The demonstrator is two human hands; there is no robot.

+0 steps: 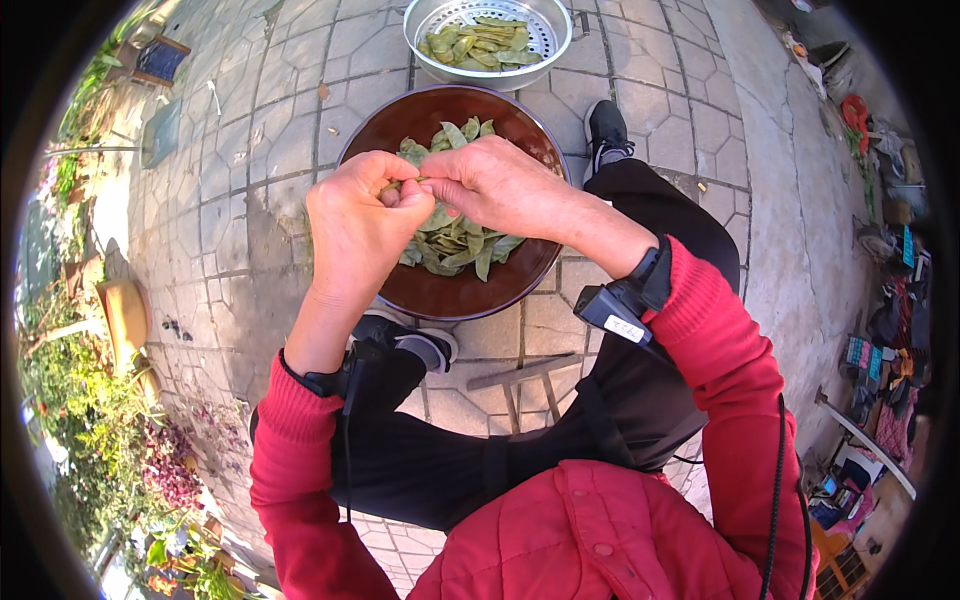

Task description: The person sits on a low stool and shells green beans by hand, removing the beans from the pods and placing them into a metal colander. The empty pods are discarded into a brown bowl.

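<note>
My left hand and my right hand meet above a brown basin. Between their fingertips they pinch a green bean pod, mostly hidden by the fingers. Many flat green bean pods lie heaped in the basin under my hands. Beyond it, close to its far rim, a metal steamer pan with a perforated bottom holds more flat bean pods.
The basin stands on stone paving between my feet in dark shoes. A wooden stool part shows between my legs. Potted plants line the left side; assorted household items lie along the right.
</note>
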